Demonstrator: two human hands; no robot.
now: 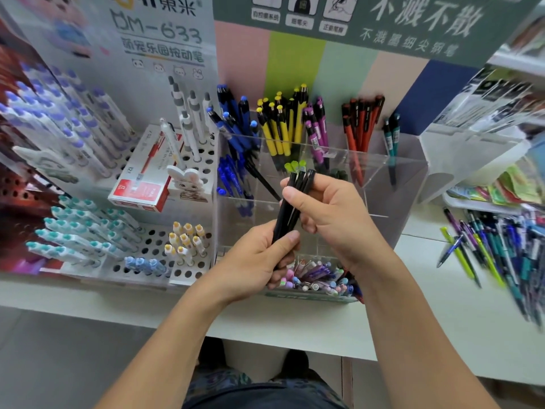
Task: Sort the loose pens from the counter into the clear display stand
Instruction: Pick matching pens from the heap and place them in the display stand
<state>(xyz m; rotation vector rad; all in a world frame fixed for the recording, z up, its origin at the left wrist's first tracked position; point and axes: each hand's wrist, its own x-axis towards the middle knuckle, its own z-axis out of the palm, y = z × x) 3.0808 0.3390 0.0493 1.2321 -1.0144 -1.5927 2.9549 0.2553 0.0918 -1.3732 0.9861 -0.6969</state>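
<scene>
A small bundle of black pens (pixel 287 211) stands upright in front of the clear display stand (pixel 392 169). My left hand (pixel 253 261) grips the bundle's lower end. My right hand (pixel 327 208) holds its upper part, fingers curled round the pens. The stand's back compartments hold blue pens (pixel 233 122), yellow pens (pixel 280 125), purple pens (pixel 317 128), red pens (pixel 361 125) and teal pens (pixel 392 134). A pile of loose pens (pixel 498 246) lies on the white counter (pixel 427 305) at the right.
A white perforated pen rack (pixel 153 240) with teal, purple and yellow-capped pens stands at the left, with a red box (pixel 144 178) on it. A front tray of pastel pens (pixel 321 278) sits under my hands. Packaged goods (pixel 498 95) fill a shelf at the right.
</scene>
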